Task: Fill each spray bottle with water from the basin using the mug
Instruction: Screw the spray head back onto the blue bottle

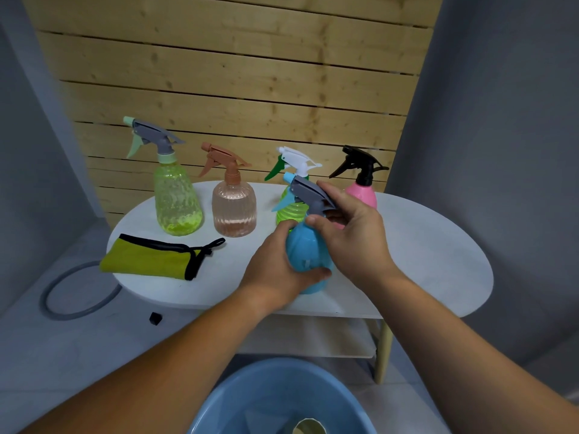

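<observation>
A: Which bottle is in hand now?

B: The blue bottle [305, 258], standing on the white bench [423, 245] near its front edge. The left hand [275, 270] wraps its belly in a closed grip, and the right hand [347, 227] pinches the grey sprayer top [308, 192] at the neck.

A: So the top is being screwed, on or off?

B: I judge so, though I cannot tell which way. To do it well, keep the bottle upright and pressed to the bench, and turn the collar rather than the trigger so the thin dip tube inside is not bent.

A: Where is the water?

B: In the blue basin [238, 399] on the floor just below the bench, close to the person. Something pale lies inside it [308, 427], perhaps the mug, but too little shows to say.

A: And the others?

B: The yellow-green bottle [177, 202], peach bottle [234, 211], green bottle [286, 211] and pink bottle [363, 192] stand in a row behind, tops on. A folded cloth [150, 258] lies at the left for drips.
</observation>
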